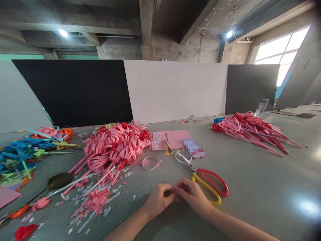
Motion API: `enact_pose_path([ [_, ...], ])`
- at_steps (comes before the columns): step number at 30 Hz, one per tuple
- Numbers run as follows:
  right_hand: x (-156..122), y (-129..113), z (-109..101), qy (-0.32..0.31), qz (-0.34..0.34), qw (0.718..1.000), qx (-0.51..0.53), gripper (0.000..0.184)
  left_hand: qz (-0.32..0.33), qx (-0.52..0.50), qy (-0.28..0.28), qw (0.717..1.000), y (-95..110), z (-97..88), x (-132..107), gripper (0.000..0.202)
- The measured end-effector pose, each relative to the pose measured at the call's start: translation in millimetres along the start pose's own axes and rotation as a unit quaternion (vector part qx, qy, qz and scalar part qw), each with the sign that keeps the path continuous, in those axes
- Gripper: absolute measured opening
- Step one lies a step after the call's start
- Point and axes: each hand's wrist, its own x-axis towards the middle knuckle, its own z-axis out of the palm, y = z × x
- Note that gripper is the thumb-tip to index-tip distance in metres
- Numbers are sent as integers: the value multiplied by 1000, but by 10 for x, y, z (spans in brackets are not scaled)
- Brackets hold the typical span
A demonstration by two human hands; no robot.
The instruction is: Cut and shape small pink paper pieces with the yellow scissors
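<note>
My left hand (160, 199) and my right hand (192, 195) meet over the near middle of the table, fingertips pinched together. Whatever lies between the fingertips is hidden or too small to name. Just beyond my right hand lie large scissors (212, 183) with one red and one yellow handle, blades pointing away to the left. Beyond both hands are a clear tape roll (150, 162), a white ring-shaped roll (178, 157) partly under the scissors' blades, and small yellow-handled scissors (167, 147) resting on pink paper (177, 138).
A heap of pink paper-strip flowers (115, 144) stands left of centre, with paper scraps (96, 201) before it. Blue and multicoloured strips (17, 152) lie far left. More pink and red strip flowers (247, 127) and a clear bottle (261, 107) are at right. Panels (178, 90) line the back.
</note>
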Motion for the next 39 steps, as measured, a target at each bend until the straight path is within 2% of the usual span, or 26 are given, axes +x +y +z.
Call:
enact_pose_path([
  [5,11,3,-18,53,-2,997,-59,18,3,-35,22,999,17,-16,2,27],
  [18,-3,21,21,41,-4,994,-99,22,24,-6,44,999,54,-34,-4,26],
  [22,6,-73,-50,48,-39,987,-150,19,26,-15,60,998,76,-64,-1,25],
  [24,45,-159,-203,72,-62,966,-242,14,14,-29,81,996,107,-119,6,25],
  [26,97,-220,-424,93,-50,916,-387,10,14,-39,101,994,157,-192,19,25],
  [28,144,-219,-651,79,33,855,-511,14,24,-48,115,992,222,-263,34,23],
  [30,174,-157,-817,38,122,821,-556,24,28,-71,115,990,294,-319,43,23],
  [33,198,-27,-899,2,159,817,-555,26,23,-132,105,985,393,-365,33,23],
  [39,255,51,-833,1,173,821,-545,11,26,-156,107,982,493,-388,-19,20],
])
